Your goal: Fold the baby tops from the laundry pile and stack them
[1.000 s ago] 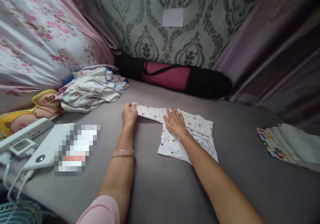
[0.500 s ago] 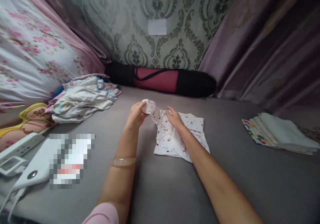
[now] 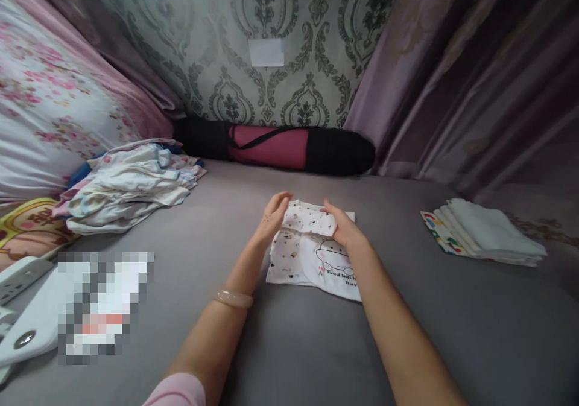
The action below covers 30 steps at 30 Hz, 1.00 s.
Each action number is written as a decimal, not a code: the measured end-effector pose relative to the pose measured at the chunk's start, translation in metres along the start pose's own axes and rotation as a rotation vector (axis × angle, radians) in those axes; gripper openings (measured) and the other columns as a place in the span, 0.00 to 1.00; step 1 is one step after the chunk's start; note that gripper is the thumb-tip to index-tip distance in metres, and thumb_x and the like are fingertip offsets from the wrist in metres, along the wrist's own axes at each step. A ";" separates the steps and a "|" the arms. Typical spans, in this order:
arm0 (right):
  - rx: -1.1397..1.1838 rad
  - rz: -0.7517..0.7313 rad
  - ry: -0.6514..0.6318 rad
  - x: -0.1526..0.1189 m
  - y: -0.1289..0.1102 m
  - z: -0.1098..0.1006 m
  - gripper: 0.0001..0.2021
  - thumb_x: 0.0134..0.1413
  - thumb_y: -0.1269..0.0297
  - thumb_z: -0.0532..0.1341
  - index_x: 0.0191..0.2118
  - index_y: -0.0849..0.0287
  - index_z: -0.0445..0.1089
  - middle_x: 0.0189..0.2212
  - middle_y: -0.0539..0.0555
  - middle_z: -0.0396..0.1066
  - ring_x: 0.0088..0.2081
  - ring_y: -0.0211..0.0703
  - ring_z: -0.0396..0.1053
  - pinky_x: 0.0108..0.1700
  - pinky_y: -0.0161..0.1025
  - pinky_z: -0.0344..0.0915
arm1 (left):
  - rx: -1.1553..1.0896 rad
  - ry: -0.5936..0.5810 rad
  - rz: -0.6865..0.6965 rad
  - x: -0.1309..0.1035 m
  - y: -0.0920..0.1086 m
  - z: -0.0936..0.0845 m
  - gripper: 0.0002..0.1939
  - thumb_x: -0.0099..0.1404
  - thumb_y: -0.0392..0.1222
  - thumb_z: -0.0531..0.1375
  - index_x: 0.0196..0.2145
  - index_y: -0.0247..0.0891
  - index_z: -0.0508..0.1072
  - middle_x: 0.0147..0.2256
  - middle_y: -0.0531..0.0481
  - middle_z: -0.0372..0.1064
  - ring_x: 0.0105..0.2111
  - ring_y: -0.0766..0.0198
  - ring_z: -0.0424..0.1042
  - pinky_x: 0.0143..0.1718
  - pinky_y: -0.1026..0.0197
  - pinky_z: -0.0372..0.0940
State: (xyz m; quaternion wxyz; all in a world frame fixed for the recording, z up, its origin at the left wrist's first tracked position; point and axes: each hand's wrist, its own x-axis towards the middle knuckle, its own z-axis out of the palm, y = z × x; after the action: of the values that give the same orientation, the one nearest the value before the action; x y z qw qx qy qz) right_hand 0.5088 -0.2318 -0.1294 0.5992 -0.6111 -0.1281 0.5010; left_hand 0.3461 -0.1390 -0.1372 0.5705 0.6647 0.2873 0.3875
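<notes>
A small white garment [image 3: 289,258] with tiny brown prints and a cartoon face lies on the grey sheet. Its printed sleeve is laid across the upper part. My left hand [image 3: 274,214] is at the upper left edge of the cloth, fingers pressed together around that edge. On the other side, my right hand [image 3: 341,224] has the right end of the sleeve between thumb and fingers. My right forearm hides part of the garment's right side.
A loose heap of baby clothes [image 3: 136,180] lies at the left, a folded stack [image 3: 493,231] at the right. Behind is a black and red rolled bag [image 3: 271,146]. A power strip [image 3: 22,276] and a white device [image 3: 49,309] lie at the lower left.
The sleeve, held up at the left before, now lies across the garment. My left hand has moved right and down to the cloth, and my right hand has shifted to its right side. The view has turned slightly right.
</notes>
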 end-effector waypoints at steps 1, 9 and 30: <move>-0.035 -0.028 0.024 0.001 0.002 -0.002 0.12 0.55 0.62 0.59 0.43 0.61 0.65 0.32 0.56 0.75 0.34 0.45 0.75 0.39 0.42 0.71 | 0.047 0.066 0.007 0.004 -0.006 -0.005 0.16 0.68 0.44 0.51 0.50 0.38 0.68 0.51 0.42 0.70 0.53 0.59 0.68 0.56 0.56 0.60; -0.643 -0.454 0.093 0.014 0.005 -0.019 0.33 0.46 0.73 0.54 0.62 0.58 0.58 0.47 0.57 0.73 0.39 0.43 0.74 0.45 0.40 0.69 | 0.583 -0.131 0.128 0.010 -0.046 -0.011 0.24 0.64 0.33 0.49 0.57 0.36 0.64 0.58 0.40 0.64 0.59 0.55 0.61 0.61 0.51 0.54; -1.465 -0.499 0.551 0.005 0.030 -0.024 0.19 0.64 0.73 0.44 0.53 0.62 0.67 0.48 0.65 0.66 0.48 0.53 0.66 0.47 0.43 0.60 | 1.050 -0.345 0.012 0.001 -0.041 -0.005 0.30 0.70 0.53 0.44 0.65 0.38 0.53 0.67 0.42 0.42 0.67 0.50 0.40 0.65 0.44 0.37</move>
State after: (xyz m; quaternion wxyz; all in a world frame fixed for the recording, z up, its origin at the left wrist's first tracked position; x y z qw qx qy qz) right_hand 0.5165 -0.2499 -0.1629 0.1520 -0.9021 -0.4032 -0.0256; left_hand 0.3455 -0.1279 -0.1774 0.1988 0.9154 0.3405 0.0809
